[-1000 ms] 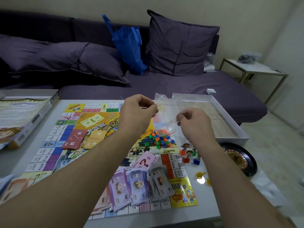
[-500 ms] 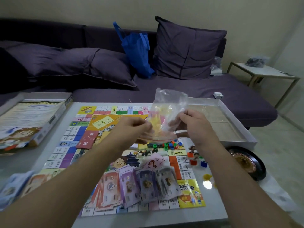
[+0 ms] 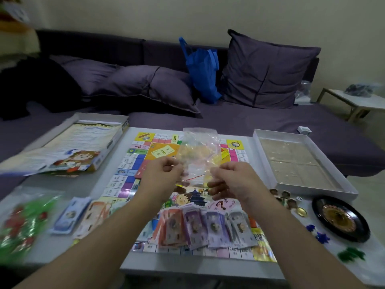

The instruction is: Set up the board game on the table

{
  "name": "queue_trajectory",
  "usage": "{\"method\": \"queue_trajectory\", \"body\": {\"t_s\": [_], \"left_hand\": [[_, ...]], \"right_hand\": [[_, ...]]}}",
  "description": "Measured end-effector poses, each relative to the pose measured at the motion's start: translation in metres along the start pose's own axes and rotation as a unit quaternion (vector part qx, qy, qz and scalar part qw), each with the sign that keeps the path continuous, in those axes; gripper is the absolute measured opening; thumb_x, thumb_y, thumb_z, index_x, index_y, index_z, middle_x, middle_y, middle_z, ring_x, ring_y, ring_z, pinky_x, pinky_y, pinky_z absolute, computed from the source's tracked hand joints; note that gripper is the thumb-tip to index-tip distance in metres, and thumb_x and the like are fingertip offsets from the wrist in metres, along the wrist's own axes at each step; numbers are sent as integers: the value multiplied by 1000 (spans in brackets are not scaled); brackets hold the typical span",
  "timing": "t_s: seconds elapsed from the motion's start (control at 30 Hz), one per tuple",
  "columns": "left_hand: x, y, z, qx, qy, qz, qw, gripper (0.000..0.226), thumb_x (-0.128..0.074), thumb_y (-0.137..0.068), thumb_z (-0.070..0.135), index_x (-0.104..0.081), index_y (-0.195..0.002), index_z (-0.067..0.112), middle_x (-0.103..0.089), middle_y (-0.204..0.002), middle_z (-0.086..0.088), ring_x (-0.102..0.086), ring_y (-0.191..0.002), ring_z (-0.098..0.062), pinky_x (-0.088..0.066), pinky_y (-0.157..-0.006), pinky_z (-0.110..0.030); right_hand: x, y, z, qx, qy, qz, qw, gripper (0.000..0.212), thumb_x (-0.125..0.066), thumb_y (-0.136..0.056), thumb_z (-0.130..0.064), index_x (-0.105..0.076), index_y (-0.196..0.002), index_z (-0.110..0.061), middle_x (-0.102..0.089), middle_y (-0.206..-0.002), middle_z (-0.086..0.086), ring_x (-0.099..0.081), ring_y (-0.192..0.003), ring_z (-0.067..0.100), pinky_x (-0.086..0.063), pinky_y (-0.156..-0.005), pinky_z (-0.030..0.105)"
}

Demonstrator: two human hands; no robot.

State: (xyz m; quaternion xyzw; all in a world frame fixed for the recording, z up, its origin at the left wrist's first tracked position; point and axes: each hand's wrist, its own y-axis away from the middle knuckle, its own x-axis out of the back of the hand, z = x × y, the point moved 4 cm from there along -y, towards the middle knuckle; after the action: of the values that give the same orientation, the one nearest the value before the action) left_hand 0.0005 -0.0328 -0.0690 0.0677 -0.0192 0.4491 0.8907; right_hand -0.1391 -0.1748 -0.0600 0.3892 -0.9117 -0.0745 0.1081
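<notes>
At the centre of the frame, a person's left hand (image 3: 164,174) and right hand (image 3: 233,180) hold a clear plastic bag (image 3: 199,149) upright above the board (image 3: 145,163), each hand with curled fingers pinching a lower corner of the bag. The board lies flat on the white table (image 3: 100,184), its near edge covered by fanned stacks of paper money (image 3: 208,226) in the lower centre. To the left, in the middle of the frame, the box lid (image 3: 73,149) rests printed side up, and further down at the lower left lie a blurred bag of red and green pieces (image 3: 23,222) and another stack of notes (image 3: 70,215). At the right, the open white box tray (image 3: 295,163) sits beside the board; below it are a black roulette wheel (image 3: 339,220), small pawns and a die (image 3: 299,198). A purple sofa (image 3: 250,122) with cushions and a blue bag (image 3: 203,74) fills the upper half.
</notes>
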Motion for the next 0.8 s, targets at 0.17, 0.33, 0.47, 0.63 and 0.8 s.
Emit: {"method": "queue_trajectory", "body": {"t_s": [0.17, 0.33, 0.47, 0.63, 0.8], "left_hand": [[32, 1, -4, 31, 20, -30, 999, 21, -73, -97, 30, -71, -105, 10, -81, -93, -6, -77, -80, -28, -64, -78, -45], [88, 1, -11, 53, 29, 51, 997, 16, -71, -97, 8, -68, -87, -4, -70, -65, -18, -68, -56, -26, -61, -60, -39], [135, 7, -22, 83, 36, 100, 991, 16, -71, -92, 7, -67, -78, 0, -68, -79, -30, -73, -68, -41, -63, -72, -60], [198, 21, -29, 155, 81, 85, 981, 13, -68, -93, -4, -65, -106, -4, -74, -102, -28, -78, -75, -39, -65, -62, -47], [274, 32, -34, 132, 2, 193, 972, 20, -74, -90, 4, -67, -109, 5, -72, -99, -19, -73, -71, -30, -61, -58, -37]], "right_hand": [[-39, 7, -5, 48, 67, -50, 995, 9, -64, -100, 0, -65, -99, 9, -72, -75, 25, -67, -55, 25, -59, -52, 35], [-84, 6, -8, 42, 73, -104, 991, 10, -64, -100, 2, -68, -93, 8, -67, -64, 20, -63, -47, 23, -50, -42, 27], [-128, 7, -7, 44, 39, -97, 994, 10, -63, -102, -2, -66, -101, 7, -69, -66, 18, -66, -51, 25, -53, -45, 31], [-197, 20, -2, 27, 23, -161, 986, 11, -59, -101, 4, -57, -112, 5, -66, -73, 19, -70, -60, 30, -56, -47, 35], [-257, 18, 2, 11, 110, -203, 973, 10, -60, -98, 3, -65, -106, 2, -64, -68, 15, -61, -51, 22, -47, -50, 34]]}}
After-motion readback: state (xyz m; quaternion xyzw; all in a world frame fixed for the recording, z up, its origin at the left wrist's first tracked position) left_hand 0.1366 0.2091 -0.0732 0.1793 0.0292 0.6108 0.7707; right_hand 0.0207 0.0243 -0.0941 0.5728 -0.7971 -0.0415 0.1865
